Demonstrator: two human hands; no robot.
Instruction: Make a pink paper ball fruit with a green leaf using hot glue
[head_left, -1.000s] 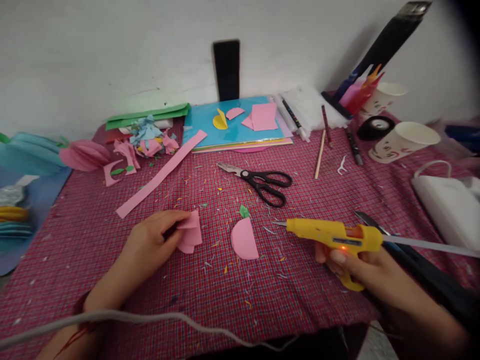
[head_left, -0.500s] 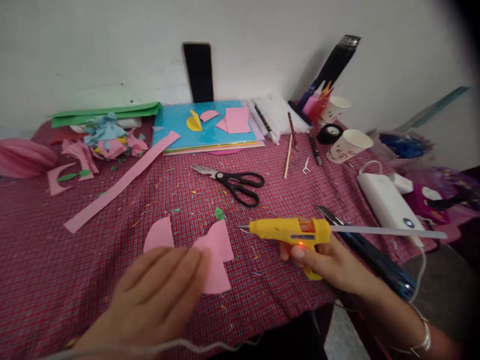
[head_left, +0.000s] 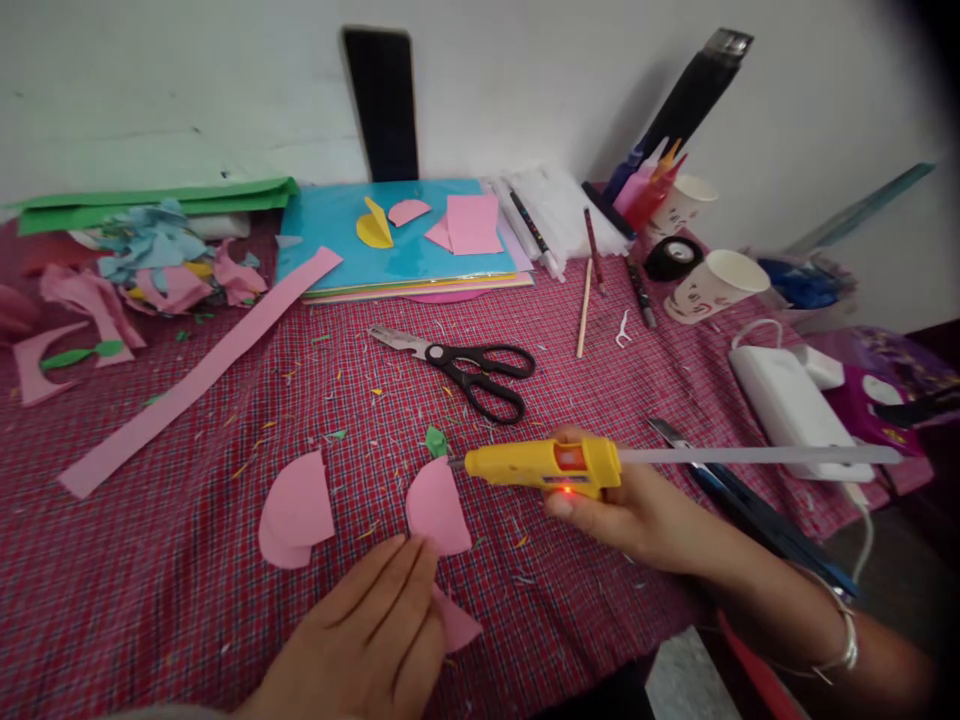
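My left hand (head_left: pixel 375 630) lies with its fingers stretched flat over the lower edge of a folded pink paper half-circle (head_left: pixel 441 510). Part of that paper is hidden under the fingers; a pink paper corner (head_left: pixel 457 622) shows below them. In my right hand (head_left: pixel 622 515) is a yellow hot glue gun (head_left: pixel 529 465), its red light lit and a long glue stick (head_left: pixel 750 456) out of the back. The nozzle tip is at the upper right edge of the half-circle. Another folded pink paper piece (head_left: pixel 298 510) lies to the left.
Black-handled scissors (head_left: pixel 480 370) lie mid-table. A long pink strip (head_left: pixel 202 375) and paper scraps (head_left: pixel 157 255) are on the left. At the back are coloured sheets (head_left: pixel 322 240) and an upright phone (head_left: pixel 381 105). Paper cups (head_left: pixel 716 288), a box cutter (head_left: pixel 750 510) and a white power unit (head_left: pixel 795 410) stand right.
The glue gun has moved left, bringing its nozzle to the pink half-circle's edge. My left hand has shifted down and right, uncovering the left paper piece. The camera view has shifted slightly.
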